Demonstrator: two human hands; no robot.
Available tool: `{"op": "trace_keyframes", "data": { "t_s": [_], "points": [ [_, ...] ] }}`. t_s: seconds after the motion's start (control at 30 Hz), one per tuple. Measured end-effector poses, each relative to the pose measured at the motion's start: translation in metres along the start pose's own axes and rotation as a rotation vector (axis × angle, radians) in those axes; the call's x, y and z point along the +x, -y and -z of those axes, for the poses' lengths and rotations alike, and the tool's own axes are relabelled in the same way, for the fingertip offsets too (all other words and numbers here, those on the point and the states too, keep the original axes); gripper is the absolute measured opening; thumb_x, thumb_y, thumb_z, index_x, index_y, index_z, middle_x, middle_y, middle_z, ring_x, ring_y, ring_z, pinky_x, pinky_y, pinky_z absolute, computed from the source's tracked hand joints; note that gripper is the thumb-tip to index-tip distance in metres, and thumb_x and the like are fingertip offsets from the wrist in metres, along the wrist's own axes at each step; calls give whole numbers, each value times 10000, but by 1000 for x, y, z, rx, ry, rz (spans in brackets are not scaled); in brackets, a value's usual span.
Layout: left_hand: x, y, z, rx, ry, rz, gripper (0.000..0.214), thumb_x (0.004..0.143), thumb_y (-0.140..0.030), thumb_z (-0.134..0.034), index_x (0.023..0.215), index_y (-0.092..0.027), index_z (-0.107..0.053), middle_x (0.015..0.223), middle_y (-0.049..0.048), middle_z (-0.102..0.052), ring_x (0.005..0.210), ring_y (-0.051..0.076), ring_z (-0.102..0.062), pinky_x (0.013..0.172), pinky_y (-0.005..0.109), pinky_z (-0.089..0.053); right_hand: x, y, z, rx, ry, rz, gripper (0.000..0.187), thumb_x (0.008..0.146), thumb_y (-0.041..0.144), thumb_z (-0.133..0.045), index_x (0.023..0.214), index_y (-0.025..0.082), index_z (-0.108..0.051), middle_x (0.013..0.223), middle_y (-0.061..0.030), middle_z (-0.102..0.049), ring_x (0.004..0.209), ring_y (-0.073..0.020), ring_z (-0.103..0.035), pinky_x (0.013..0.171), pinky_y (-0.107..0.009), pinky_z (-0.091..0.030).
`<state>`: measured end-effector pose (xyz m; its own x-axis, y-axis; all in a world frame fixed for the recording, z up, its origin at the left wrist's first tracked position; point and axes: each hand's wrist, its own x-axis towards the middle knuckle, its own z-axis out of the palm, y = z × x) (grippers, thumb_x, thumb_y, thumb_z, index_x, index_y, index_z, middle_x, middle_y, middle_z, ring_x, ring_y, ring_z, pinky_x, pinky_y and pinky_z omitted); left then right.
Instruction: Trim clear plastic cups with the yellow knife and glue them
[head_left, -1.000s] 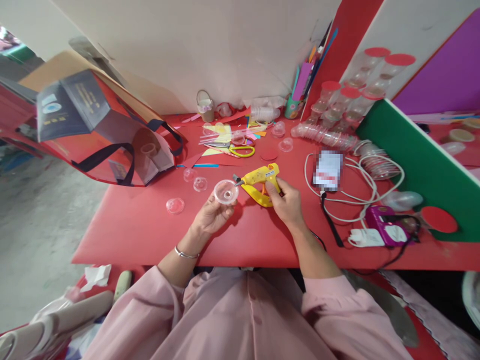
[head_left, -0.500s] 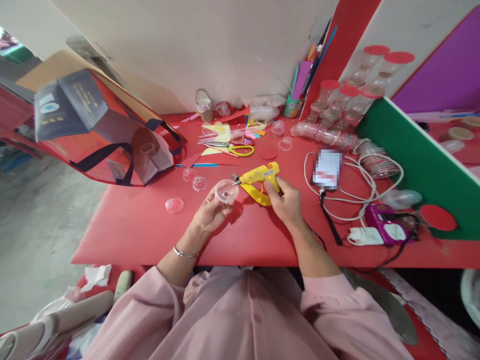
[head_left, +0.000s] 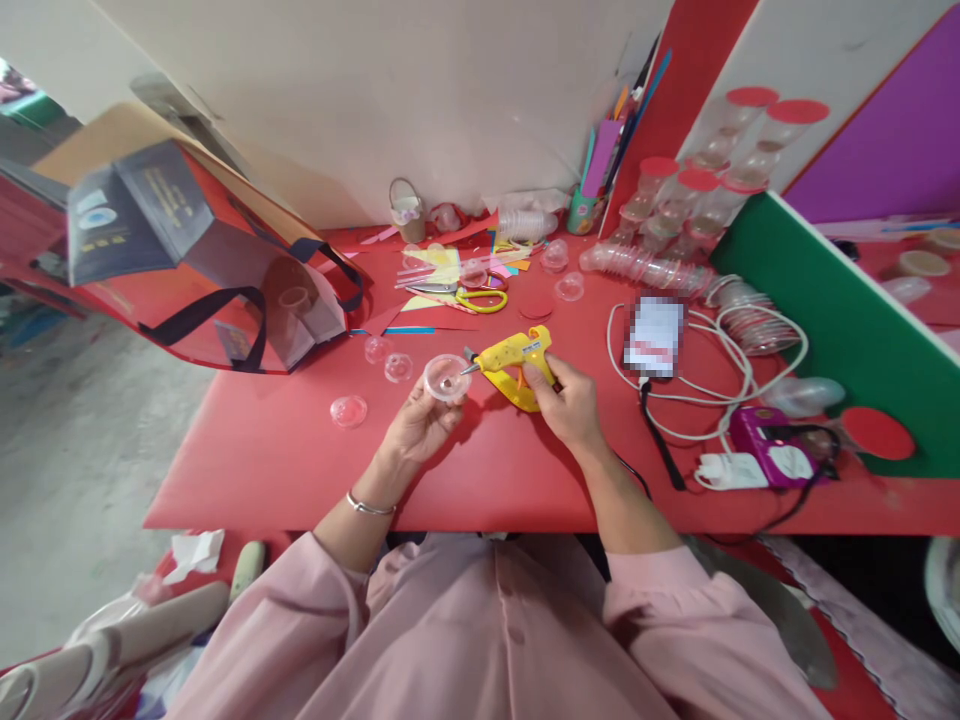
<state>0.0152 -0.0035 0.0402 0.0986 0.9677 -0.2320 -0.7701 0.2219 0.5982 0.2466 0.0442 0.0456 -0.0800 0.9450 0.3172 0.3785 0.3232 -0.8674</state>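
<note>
My left hand point(head_left: 425, 425) pinches a clear plastic dome lid point(head_left: 442, 384) by its edge, its round rim tilted toward me. My right hand point(head_left: 564, 397) is wrapped round the handle of a yellow hot glue gun point(head_left: 517, 355). The metal nozzle points left and sits at the right side of the lid's rim; I cannot tell whether it touches. Left of my left hand, several more dome lids, such as one clear lid point(head_left: 398, 367) and another point(head_left: 349, 411), lie on the red table point(head_left: 480, 490).
Behind the hands lie yellow-handled scissors point(head_left: 481, 299) on paper scraps. A large red bag point(head_left: 202, 290) stands at the left. To the right are a phone point(head_left: 654, 337), white cables, a purple power block point(head_left: 772, 445), stacked cups point(head_left: 652, 268) and a green partition point(head_left: 825, 330).
The glue gun and the lid have both shifted slightly left. The nozzle now reaches a little further over the lid's rim.
</note>
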Motion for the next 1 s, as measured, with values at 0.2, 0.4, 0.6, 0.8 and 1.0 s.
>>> {"op": "trace_keyframes", "data": {
  "t_s": [0.2, 0.4, 0.6, 0.8, 1.0],
  "points": [
    [-1, 2, 4, 31, 51, 48, 709, 598, -305, -1047, 1222, -200, -728, 989, 57, -741, 698, 108, -641, 525, 174, -454, 0, 2, 1, 10, -8, -20, 467, 1007, 639, -591, 834, 215, -687, 692, 11, -614, 638, -144, -512, 632, -297, -378],
    [-1, 0, 0, -1, 13, 43, 645, 656, -250, -1008, 1232, -224, -718, 985, 50, -740, 724, 109, -654, 538, 170, -447, 1, 3, 2, 14, -1, -13, 485, 1006, 659, -582, 828, 221, -692, 728, -9, -665, 650, -151, -530, 634, -298, -395],
    [-1, 2, 6, 32, 19, 48, 612, 675, -232, -987, 1222, -209, -715, 1006, 60, -737, 690, 103, -632, 529, 181, -443, 1, 4, 3, -11, -7, -1, 509, 1001, 688, -568, 824, 224, -678, 695, -6, -646, 640, -155, -527, 624, -296, -387],
    [0, 3, 6, 27, 51, 45, 669, 626, -283, -1024, 1221, -214, -726, 1007, 55, -738, 694, 103, -628, 532, 179, -451, 1, 5, 4, 0, -13, -2, 485, 1008, 654, -582, 830, 215, -684, 716, -6, -660, 640, -147, -530, 636, -294, -394],
    [-1, -3, 1, 18, -14, 33, 627, 643, -248, -1009, 1199, -215, -720, 957, 43, -726, 717, 106, -623, 552, 172, -438, 1, 2, 3, -9, -6, 5, 476, 1010, 645, -583, 824, 218, -682, 735, -15, -675, 651, -153, -540, 631, -297, -390]
  ]
}}
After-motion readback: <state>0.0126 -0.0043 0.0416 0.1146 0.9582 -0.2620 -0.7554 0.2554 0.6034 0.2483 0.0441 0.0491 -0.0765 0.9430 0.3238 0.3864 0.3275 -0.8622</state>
